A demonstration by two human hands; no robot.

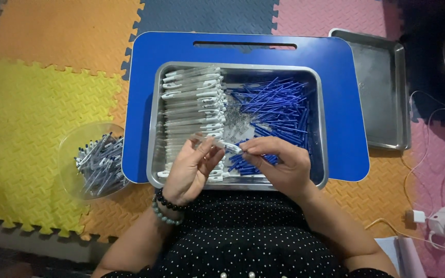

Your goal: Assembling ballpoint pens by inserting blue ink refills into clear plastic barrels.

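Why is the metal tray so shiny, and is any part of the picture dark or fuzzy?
In the head view, light from above glares off the metal tray rim; the right corners fall into dark shadow; the left hand and right hand look slightly soft around the clear pen barrel.

Colourful foam floor mats (pixel 42 92)

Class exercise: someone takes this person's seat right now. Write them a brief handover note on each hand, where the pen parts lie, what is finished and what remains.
Left hand: holds a clear pen barrel over the steel tray.
Right hand: pinches the barrel's tip end.
Parts: clear barrels stacked in the tray's left half, blue refills on its right, small springs between them.
Done: assembled pens fill the clear bowl at left.
Left: many barrels and refills in the tray.
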